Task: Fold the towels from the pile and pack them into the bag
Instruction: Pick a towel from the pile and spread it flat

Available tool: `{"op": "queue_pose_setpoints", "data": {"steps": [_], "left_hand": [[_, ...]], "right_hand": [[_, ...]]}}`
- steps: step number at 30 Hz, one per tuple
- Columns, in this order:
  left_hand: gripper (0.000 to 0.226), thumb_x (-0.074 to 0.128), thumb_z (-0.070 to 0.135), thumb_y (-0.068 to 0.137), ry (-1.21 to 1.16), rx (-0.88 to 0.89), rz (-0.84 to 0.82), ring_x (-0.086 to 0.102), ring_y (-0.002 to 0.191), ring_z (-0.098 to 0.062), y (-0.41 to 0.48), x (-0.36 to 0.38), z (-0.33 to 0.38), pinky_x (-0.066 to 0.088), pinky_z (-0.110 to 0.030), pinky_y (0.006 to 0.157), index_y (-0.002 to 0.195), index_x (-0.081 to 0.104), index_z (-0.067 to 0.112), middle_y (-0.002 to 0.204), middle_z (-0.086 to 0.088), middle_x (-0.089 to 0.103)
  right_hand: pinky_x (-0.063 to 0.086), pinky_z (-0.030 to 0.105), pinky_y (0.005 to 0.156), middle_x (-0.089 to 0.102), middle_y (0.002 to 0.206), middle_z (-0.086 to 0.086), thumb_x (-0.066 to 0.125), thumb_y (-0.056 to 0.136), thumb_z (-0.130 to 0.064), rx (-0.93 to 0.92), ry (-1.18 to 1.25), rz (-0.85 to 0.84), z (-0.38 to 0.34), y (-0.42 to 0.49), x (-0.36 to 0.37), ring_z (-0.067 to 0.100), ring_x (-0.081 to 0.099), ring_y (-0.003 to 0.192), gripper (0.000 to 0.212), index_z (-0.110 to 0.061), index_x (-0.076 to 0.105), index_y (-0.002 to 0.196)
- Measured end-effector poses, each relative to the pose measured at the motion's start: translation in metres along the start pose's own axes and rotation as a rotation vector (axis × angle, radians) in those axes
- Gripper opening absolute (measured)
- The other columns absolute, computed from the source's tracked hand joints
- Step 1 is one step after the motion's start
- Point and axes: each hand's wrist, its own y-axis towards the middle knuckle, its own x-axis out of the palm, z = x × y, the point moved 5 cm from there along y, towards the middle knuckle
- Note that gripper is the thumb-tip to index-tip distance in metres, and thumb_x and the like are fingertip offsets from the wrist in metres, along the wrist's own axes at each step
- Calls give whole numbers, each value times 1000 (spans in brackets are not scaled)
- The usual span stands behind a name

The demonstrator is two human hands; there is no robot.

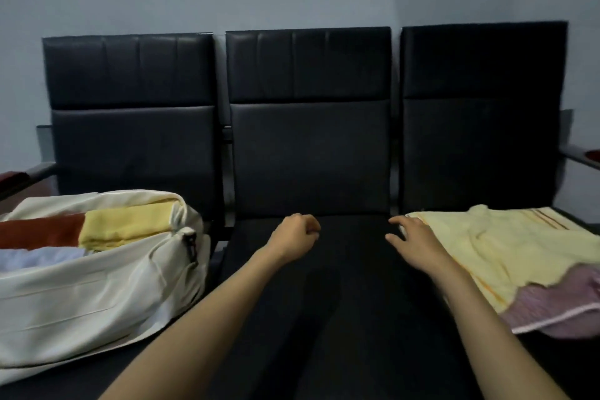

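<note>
A cream bag (81,295) lies open on the left seat. Inside it I see a folded yellow towel (126,226), a rust-red towel (42,230) and a pale blue one (35,258). On the right seat lies the pile: a pale yellow towel (506,250) spread over a pink towel (558,305). My left hand (297,234) hovers over the middle seat with its fingers curled, holding nothing. My right hand (414,242) reaches toward the left edge of the yellow towel with fingers spread, right beside it.
A black three-seat bench (308,146) stands against a grey wall. The dark middle seat (341,302) lies between bag and pile. Armrests (581,156) stick out at both ends.
</note>
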Motion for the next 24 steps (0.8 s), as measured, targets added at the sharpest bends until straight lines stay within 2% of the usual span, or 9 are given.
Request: {"op": "queue_pose_setpoints", "data": {"steps": [5,9,13,18,22,24], "left_hand": [[25,55,22,94,-53,88,-167,59,108,-18,22,78,77,51,-33,91,118,63,19,119,-3,63],[29,55,19,94,-84,141,-288,57,112,-19,33,132,125,49,-33,95,123,60,15,122,-5,61],[38,55,20,93,-88,162,-372,54,119,-25,44,180,159,45,-35,101,129,57,9,128,-11,58],[49,51,16,94,-116,168,-449,50,123,-27,52,229,187,41,-32,101,142,43,12,137,-13,52],[35,49,13,91,-49,206,-495,49,120,-32,55,256,192,41,-36,102,124,58,12,129,-15,52],[37,49,15,92,-28,207,-503,46,123,-28,58,262,190,37,-33,106,127,58,12,133,-12,47]], "right_hand": [[41,39,98,51,133,15,57,94,-28,243,-5,124,106,-15,-35,34,46,122,38,-14,54,130],[40,40,99,46,135,18,56,95,-27,376,16,145,152,-20,-42,36,44,123,41,-13,49,133],[37,43,104,40,138,18,54,94,-12,374,123,277,177,-35,-31,34,38,126,47,-10,42,139],[37,44,103,41,136,16,58,93,-12,383,115,337,202,-39,-20,31,35,127,48,-7,43,138],[37,41,98,48,127,16,55,95,-14,410,53,401,215,-36,-22,30,38,121,37,-5,49,130],[37,40,93,51,120,18,51,96,-13,406,38,415,220,-36,-22,31,40,116,24,-4,57,119]]}}
